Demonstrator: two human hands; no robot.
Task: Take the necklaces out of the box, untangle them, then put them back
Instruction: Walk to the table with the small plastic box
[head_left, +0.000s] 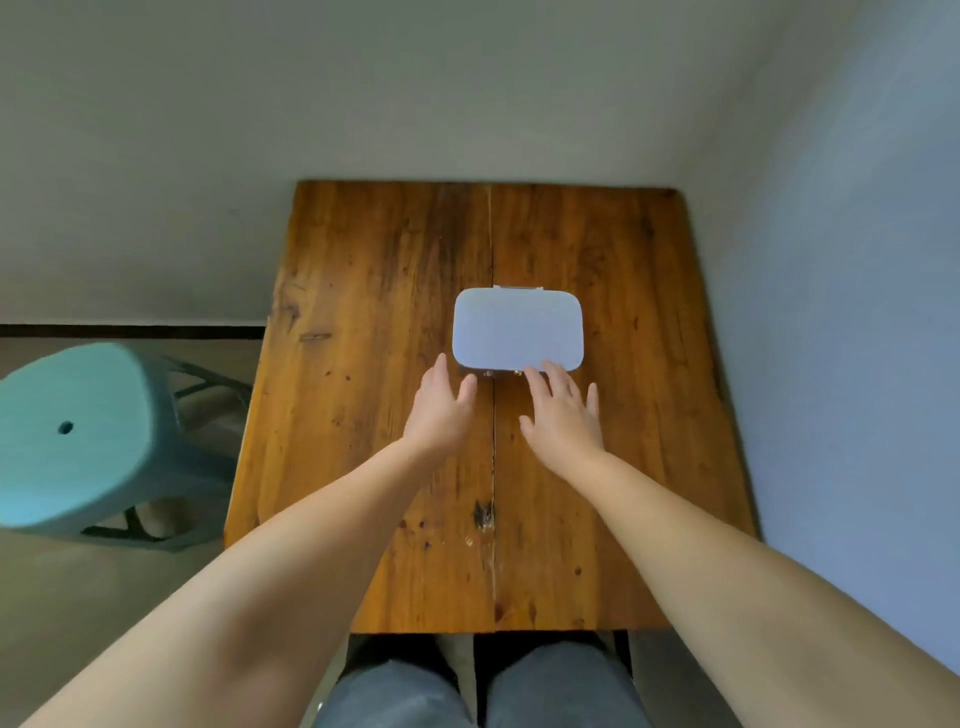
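Observation:
A white rounded box (517, 328) with its lid down sits on the wooden table (363, 312), a little right of the middle. My left hand (444, 410) hovers just in front of the box's near left corner, fingers spread and holding nothing. Fingers apart, my right hand (563, 415) reaches the near right edge, its fingertips at or touching the front rim. No necklaces show; the lid hides the inside.
A teal plastic stool (78, 441) stands on the floor left of the table. Walls close in behind the table and along its right side. My knees in grey trousers (483, 686) are under the near edge.

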